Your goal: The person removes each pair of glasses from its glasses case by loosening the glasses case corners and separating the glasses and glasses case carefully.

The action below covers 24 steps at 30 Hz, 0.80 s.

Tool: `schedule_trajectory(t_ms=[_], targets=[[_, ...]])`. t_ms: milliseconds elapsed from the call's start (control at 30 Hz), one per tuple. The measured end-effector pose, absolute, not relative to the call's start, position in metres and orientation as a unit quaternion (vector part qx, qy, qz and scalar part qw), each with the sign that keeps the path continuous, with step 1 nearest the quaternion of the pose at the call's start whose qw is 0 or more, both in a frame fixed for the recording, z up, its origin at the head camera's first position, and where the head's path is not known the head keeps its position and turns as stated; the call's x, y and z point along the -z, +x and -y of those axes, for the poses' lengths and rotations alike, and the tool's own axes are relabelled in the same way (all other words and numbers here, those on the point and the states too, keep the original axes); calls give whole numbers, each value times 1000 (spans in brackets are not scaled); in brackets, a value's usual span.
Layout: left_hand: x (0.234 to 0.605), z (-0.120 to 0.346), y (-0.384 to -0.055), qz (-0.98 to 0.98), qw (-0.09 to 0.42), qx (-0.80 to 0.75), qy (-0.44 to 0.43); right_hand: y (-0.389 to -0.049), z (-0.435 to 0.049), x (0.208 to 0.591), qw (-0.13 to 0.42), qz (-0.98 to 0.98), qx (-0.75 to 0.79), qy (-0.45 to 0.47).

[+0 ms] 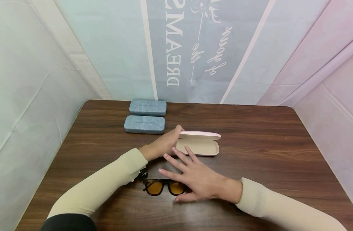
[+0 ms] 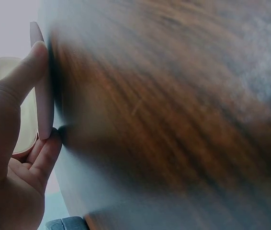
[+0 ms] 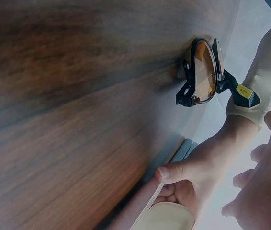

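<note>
An opened pink eyeglass case (image 1: 212, 147) with a cream lining lies on the table, its lid raised at the back. My left hand (image 1: 165, 143) grips its left end; in the left wrist view, the thumb and fingers of that hand (image 2: 18, 177) hold the case (image 2: 43, 103) along its edge. Nearer me lie black-framed sunglasses (image 1: 154, 188) with amber lenses, lenses upright in the right wrist view. My right hand (image 1: 200, 179), fingers spread and holding nothing, hovers partly over the sunglasses' right side and hides it. Whether it touches them cannot be told.
Two closed blue cases (image 1: 144, 124) stand one behind the other toward the back left of the brown wooden table (image 1: 260, 138). A printed cloth (image 1: 188, 48) hangs behind the table, and pale cloth walls flank both sides.
</note>
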<state>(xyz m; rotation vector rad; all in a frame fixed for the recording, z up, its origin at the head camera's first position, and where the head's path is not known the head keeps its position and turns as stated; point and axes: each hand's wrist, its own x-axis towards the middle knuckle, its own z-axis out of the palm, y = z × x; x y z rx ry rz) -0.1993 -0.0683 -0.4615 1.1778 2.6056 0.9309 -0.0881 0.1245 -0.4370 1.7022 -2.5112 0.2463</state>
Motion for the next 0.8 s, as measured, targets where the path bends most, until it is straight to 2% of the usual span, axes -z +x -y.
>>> schedule_trajectory(t_ms=[800], targets=[[465, 67, -201, -868, 72, -314, 378, -98, -133, 437, 78, 848, -57, 521]])
